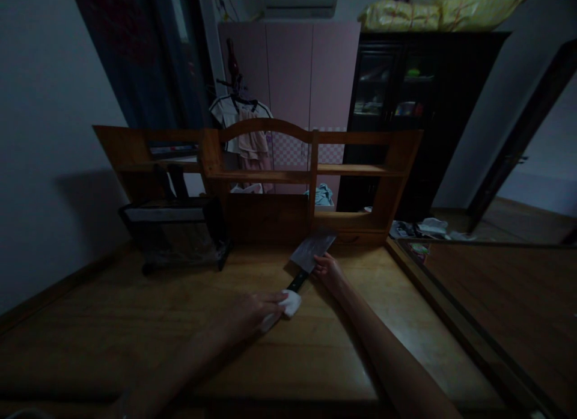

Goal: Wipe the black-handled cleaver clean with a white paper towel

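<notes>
A cleaver (311, 252) with a broad grey blade and a black riveted handle slants over the wooden desk, blade pointing away from me. My right hand (327, 270) grips the blade's right edge near the handle, thumb and fingers closed on it. My left hand (261, 306) is closed on a white cloth (291, 303), which lies against the lower end of the handle. The cloth hides the handle's tip. To the left stands a black-framed knife rack (175, 232) with dark handles sticking up out of its top.
The wooden desk (315, 359) carries a shelf unit (265, 177) along its back edge. A wall (54, 136) closes the left side. Beyond the desk are pink wardrobe doors (288, 76), a black cabinet (419, 118) and hanging clothes (247, 130).
</notes>
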### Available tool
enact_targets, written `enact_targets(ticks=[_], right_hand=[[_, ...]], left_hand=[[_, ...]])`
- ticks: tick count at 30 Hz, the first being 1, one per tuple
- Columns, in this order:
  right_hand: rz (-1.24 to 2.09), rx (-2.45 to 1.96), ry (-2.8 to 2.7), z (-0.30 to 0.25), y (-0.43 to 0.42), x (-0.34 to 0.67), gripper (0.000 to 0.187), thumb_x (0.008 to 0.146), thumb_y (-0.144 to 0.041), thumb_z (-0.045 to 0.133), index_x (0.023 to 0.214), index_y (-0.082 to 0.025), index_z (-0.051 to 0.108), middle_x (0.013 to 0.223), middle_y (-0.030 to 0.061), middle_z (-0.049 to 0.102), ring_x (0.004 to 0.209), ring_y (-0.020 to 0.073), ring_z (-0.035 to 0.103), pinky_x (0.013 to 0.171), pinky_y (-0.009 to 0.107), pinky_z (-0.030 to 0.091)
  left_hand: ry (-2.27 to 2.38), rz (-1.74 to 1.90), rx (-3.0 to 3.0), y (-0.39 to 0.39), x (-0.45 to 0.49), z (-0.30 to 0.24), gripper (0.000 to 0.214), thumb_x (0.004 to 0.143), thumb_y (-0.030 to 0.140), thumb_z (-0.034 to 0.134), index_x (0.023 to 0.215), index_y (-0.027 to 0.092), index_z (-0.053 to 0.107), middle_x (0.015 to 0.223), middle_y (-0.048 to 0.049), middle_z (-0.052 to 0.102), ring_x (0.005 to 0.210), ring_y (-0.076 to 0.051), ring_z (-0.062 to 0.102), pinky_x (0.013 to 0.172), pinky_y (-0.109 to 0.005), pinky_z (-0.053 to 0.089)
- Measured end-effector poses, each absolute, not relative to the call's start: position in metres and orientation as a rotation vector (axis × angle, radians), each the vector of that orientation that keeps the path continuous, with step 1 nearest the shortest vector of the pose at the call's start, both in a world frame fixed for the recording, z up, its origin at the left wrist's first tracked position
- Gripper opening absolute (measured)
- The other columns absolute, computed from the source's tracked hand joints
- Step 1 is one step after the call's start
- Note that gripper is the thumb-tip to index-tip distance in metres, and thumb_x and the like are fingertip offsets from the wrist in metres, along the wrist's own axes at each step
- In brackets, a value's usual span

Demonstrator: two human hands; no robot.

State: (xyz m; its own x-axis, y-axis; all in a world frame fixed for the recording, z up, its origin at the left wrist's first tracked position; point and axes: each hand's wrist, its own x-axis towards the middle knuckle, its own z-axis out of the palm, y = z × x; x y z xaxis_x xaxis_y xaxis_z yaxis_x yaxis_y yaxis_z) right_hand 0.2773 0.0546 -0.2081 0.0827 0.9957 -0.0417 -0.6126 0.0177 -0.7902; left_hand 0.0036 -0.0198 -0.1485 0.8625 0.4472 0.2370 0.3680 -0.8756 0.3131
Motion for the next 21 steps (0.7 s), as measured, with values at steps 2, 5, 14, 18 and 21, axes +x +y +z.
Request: enact_targets(ticks=[2,5,14,18,21], right_hand=[[1.399,-0.765,-0.647,-0.208,0.055,0.277,0.022,0.070,-0.010,0.066,0.089,-0.019,0.062,0.083,0.0034,0.072,0.068,0.0152,0.068,0.064,0.026,0.056],[1.398,-0.768,-0.647,-0.207,0.053,0.277,0.022,0.070,-0.010,0.066,0.089,-0.020,0.062,0.082,0.0029,0.072,0.067,0.0156,0.068,0.063,0.027,0.056],[1.387,-0.787,-0.637,-0.201,0.050,0.277,0.024,0.068,-0.010,0.067,0.087,-0.021,0.061,0.081,0.0025,0.072,0.061,0.0138,0.066,0.057,0.024,0.053],[1.385,-0.779,-0.645,-0.201,0.049,0.276,0.023,0.068,-0.010,0.066,0.088,-0.020,0.062,0.081,0.0032,0.072,0.062,0.0144,0.066,0.059,0.025,0.054],[1.381,-0.774,-0.647,-0.199,0.047,0.275,0.023,0.069,-0.009,0.066,0.090,-0.019,0.063,0.082,0.0035,0.072,0.065,0.0151,0.068,0.060,0.025,0.054]], left_hand=[[0.650,0.520,2.697,-0.013,0.004,-0.140,0.042,0.090,0.010,0.051,0.127,0.027,0.060,0.141,-0.0054,0.051,0.120,-0.021,0.058,0.098,-0.035,0.050],[0.735,0.703,2.640,-0.002,0.016,-0.136,0.046,0.090,0.008,0.048,0.131,0.024,0.057,0.142,-0.0066,0.050,0.126,-0.020,0.053,0.105,-0.037,0.045],[0.647,0.552,2.790,0.015,0.055,-0.163,0.056,0.088,0.004,0.049,0.141,0.022,0.046,0.148,-0.0083,0.042,0.134,-0.022,0.044,0.111,-0.038,0.039],[0.654,0.521,2.802,0.011,0.050,-0.164,0.062,0.084,0.001,0.051,0.141,0.024,0.046,0.148,-0.0089,0.042,0.133,-0.022,0.045,0.109,-0.037,0.041],[0.663,0.520,2.774,0.006,0.044,-0.162,0.062,0.084,-0.002,0.047,0.138,0.027,0.049,0.148,-0.0056,0.043,0.131,-0.020,0.048,0.108,-0.034,0.041]])
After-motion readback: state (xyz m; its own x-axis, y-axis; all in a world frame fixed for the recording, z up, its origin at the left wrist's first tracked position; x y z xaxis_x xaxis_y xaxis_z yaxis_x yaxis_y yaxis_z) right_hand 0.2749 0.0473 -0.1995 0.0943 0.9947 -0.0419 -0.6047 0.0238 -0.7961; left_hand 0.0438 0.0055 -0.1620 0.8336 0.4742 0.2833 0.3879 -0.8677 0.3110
